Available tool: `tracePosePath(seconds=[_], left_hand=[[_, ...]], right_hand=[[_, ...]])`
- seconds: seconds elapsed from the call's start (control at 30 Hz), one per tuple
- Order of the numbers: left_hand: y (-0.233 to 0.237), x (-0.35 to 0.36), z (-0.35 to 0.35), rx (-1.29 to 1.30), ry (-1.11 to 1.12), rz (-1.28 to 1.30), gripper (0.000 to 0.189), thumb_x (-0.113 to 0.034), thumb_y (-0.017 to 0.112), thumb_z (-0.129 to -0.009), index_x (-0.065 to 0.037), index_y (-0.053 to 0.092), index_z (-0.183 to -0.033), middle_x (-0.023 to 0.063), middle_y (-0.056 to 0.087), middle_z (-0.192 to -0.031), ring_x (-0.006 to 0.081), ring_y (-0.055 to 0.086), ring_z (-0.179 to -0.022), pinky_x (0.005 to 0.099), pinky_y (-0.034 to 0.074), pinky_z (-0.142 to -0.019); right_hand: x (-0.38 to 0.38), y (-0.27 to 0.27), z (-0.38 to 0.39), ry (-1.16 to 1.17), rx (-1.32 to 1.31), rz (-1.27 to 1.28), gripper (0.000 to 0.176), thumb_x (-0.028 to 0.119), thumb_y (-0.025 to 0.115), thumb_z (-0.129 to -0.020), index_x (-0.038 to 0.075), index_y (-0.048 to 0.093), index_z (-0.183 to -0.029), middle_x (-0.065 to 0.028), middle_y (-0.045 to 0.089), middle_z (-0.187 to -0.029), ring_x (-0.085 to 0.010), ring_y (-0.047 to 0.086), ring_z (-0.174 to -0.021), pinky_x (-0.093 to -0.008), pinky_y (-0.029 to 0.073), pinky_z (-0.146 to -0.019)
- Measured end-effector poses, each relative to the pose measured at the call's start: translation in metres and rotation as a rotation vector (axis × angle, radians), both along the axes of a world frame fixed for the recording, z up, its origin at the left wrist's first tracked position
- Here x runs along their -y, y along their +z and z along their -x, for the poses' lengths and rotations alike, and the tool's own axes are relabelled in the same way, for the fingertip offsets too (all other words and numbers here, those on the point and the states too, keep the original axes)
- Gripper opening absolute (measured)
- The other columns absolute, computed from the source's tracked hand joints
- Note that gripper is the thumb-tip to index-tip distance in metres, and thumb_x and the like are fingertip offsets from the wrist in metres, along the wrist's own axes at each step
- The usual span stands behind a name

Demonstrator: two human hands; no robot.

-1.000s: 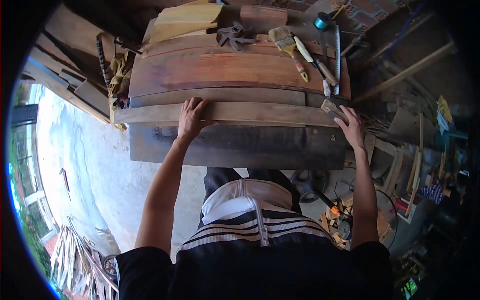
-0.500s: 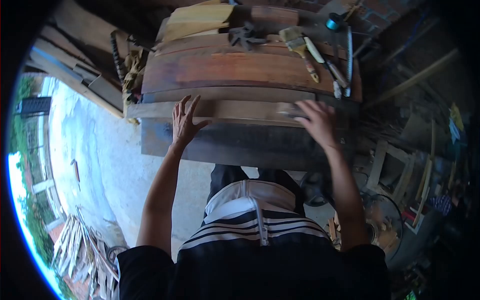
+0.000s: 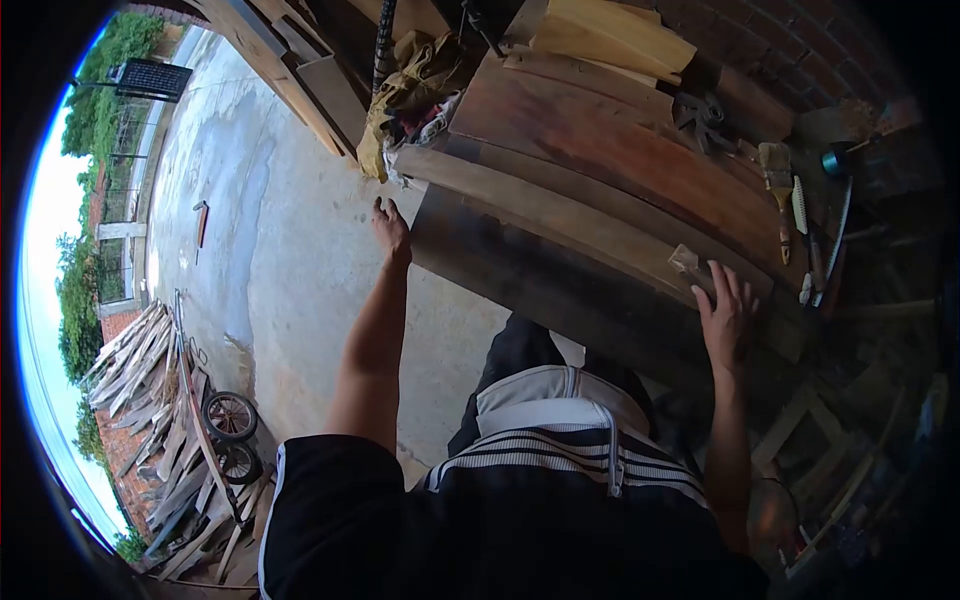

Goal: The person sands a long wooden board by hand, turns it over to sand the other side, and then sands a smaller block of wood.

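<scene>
"On the stacked bench top, what does each hand meet?"

"The right hand (image 3: 728, 320) lies spread with its fingers open. Its fingertips are on a small grey wooden block (image 3: 687, 262), which sits on the long pale wooden plank (image 3: 560, 215) toward the plank's right end. The left hand (image 3: 392, 235) is at the left end of the dark weathered board (image 3: 520, 275) in front of that plank, fingers loosely extended and closed on nothing. Contact with the board's end cannot be confirmed."

"Handling of plank and block?"

"Judged: the plank is long, stiff and probably heavy, rough rather than slippery, and best held at both ends. The block is light and rigid, and best taken across its sides."

"Adjacent items?"

"A broad reddish-brown board (image 3: 620, 145) lies behind the plank, and a wooden-handled paintbrush (image 3: 778, 175) lies at the far right."
</scene>
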State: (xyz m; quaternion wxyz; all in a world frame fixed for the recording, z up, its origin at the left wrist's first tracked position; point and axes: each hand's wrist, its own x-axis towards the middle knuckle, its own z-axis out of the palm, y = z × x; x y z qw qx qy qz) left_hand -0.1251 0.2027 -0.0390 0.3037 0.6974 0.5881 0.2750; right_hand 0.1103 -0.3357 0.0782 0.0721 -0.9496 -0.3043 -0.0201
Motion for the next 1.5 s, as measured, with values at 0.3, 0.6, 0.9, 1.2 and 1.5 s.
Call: tracePosePath(seconds=[0.3,0.6,0.9,1.2,1.5], left_hand=[[0.005,-0.087,-0.039,0.249,-0.37,0.527,0.058,-0.044,0.051,-0.104,-0.005,0.048,-0.148,0.0129,0.063,-0.132,0.0224,0.063,-0.111,0.0376,0.047,-0.097],[-0.019,-0.095,-0.04,0.521,-0.366,0.725,0.043,-0.035,0.063,-0.102,-0.005,0.063,-0.133,0.004,0.067,-0.112,0.0156,0.066,-0.087,0.0321,0.056,-0.084],[-0.002,-0.098,-0.04,0.507,-0.402,0.807,0.047,-0.03,0.065,-0.101,0.0,0.058,-0.137,0.0108,0.064,-0.126,0.0203,0.068,-0.091,0.0353,0.058,-0.088],[0.018,-0.112,-0.042,0.466,-0.653,0.901,0.051,-0.024,0.049,-0.108,-0.004,0.04,-0.153,0.0165,0.06,-0.134,0.0249,0.069,-0.104,0.036,0.056,-0.093],[0.005,-0.12,-0.035,0.439,-0.699,0.91,0.055,-0.034,0.051,-0.107,-0.01,0.04,-0.155,0.0122,0.059,-0.136,0.0239,0.069,-0.106,0.0387,0.055,-0.094]], right_hand=[[-0.096,-0.001,0.018,0.204,-0.118,-0.105,0.057,0.026,0.08,-0.082,0.017,0.06,-0.134,-0.0006,0.062,-0.125,-0.0254,0.058,-0.111,-0.0451,0.044,-0.091],[-0.083,-0.006,0.021,-0.03,-0.138,-0.121,0.05,0.027,0.078,-0.085,0.014,0.064,-0.131,-0.0062,0.063,-0.121,-0.0336,0.058,-0.11,-0.0493,0.044,-0.09],[-0.393,-0.038,0.09,0.304,-0.088,-0.287,0.047,0.033,0.084,-0.075,0.018,0.065,-0.116,-0.0014,0.064,-0.114,-0.0253,0.057,-0.111,-0.0514,0.04,-0.096],[-0.169,-0.012,0.049,-0.018,-0.005,-0.104,0.051,0.034,0.08,-0.081,0.02,0.068,-0.128,0.0004,0.066,-0.116,-0.0258,0.061,-0.102,-0.0443,0.046,-0.084],[-0.305,-0.032,0.067,0.111,0.055,-0.273,0.049,0.034,0.085,-0.072,0.019,0.068,-0.115,0.0017,0.064,-0.107,-0.0239,0.056,-0.101,-0.046,0.043,-0.084]])
